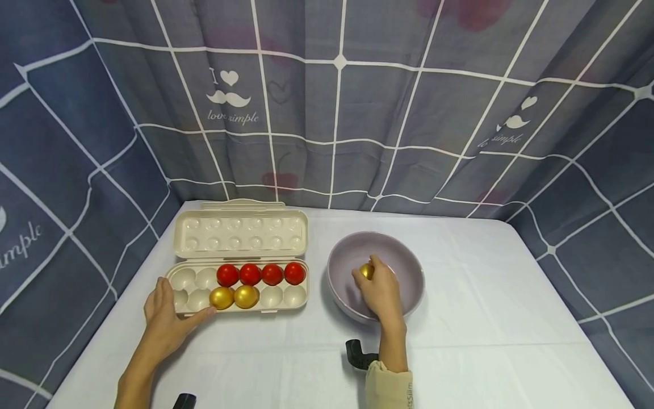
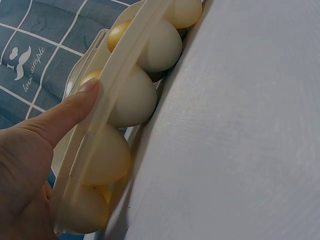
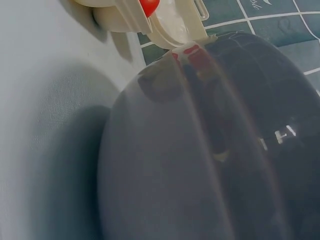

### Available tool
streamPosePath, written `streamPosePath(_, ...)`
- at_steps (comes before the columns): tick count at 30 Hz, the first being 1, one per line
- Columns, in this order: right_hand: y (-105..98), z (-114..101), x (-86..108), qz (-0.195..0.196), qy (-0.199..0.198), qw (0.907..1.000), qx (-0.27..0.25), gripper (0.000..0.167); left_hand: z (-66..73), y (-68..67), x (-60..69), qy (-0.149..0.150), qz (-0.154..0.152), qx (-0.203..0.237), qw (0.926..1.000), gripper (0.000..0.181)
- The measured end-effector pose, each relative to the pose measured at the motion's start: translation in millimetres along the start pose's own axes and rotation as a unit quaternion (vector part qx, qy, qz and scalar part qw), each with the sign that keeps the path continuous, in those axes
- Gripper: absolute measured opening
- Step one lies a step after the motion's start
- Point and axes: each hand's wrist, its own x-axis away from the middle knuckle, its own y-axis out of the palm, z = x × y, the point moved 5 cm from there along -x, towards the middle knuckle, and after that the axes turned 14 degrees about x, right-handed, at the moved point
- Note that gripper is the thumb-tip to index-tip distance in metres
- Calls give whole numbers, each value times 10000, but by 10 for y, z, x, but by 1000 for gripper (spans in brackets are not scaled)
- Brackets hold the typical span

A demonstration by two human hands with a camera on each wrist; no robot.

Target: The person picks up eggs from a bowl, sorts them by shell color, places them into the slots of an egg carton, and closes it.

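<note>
On the left of the table, in the head view, lies an opened cream plastic egg carton (image 1: 283, 297). Several red eggs (image 1: 250, 274) fill the right part of its back row, and two gold eggs (image 1: 246, 296) sit mid-front. My left hand (image 1: 166, 321) grips the carton's left end, its thumb (image 2: 75, 107) along the front rim in the left wrist view. My right hand (image 1: 382, 292) reaches into a mauve bowl (image 1: 410, 278) and pinches a gold egg (image 1: 366, 270) between thumb and fingers. The right wrist view shows mostly the bowl's outer wall (image 3: 155, 165).
The carton's lid (image 1: 240, 232) lies folded back behind it. A white cloth covers the table (image 1: 475, 318). Grey checked curtains (image 1: 378, 102) hang at the back and both sides. A black wrist mount (image 1: 359, 355) sticks out beside my right wrist.
</note>
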Motion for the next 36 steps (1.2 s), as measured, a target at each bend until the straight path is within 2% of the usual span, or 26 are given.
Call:
streamPosePath(9,58,-42,-6,-295,-310,9981,-445,48,13,-3,10,73,19,0,10000,128)
streamPosePath(13,74,-48,-7,-393,-360,9981,-305,46,11,-4,11,91,15,3,10000,127)
streamPosePath(18,95,-38,-5,-595,-224,9980,-57,32,7,-1,10,55,1,-2,10000,127)
streamPosePath(25,95,-40,9,-662,-143,9969,402,44,19,0,9,93,27,-14,10000,127)
streamPosePath(31,114,-55,6,-839,-282,9946,540,32,28,0,7,129,35,-37,9999,127)
streamPosePath(36,123,-55,-3,-885,-322,9942,520,34,31,-1,11,77,32,-48,10000,127)
